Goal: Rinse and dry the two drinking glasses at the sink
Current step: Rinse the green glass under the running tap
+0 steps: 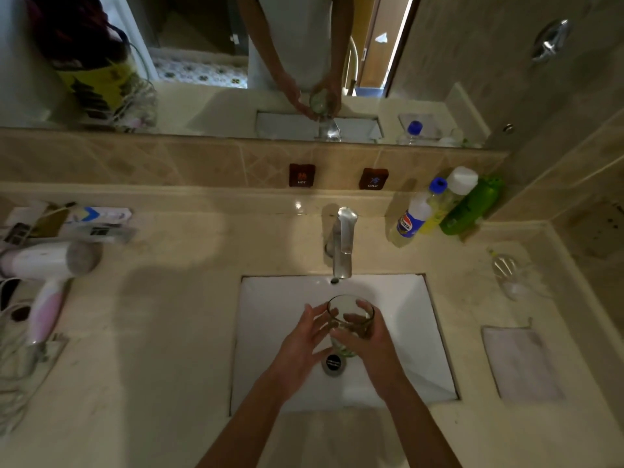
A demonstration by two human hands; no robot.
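A clear drinking glass (351, 310) is held upright over the white sink basin (270, 319), just in front of the chrome tap (343, 243). My right hand (369, 346) wraps around the glass from the right. My left hand (305, 344) rests against its left side with the fingers spread and the thumb on the rim. No water stream is visible from the tap. A second clear glass (506, 270) lies on its side on the counter at the right. A white cloth (521, 363) lies flat on the counter right of the basin.
The drain (333, 363) sits below the glass. Bottles (439, 207) stand at the back right by the wall. A hair dryer (50, 265) with cables and packets lies on the left counter. Hot and cold labels (302, 175) are on the tiled backsplash under the mirror.
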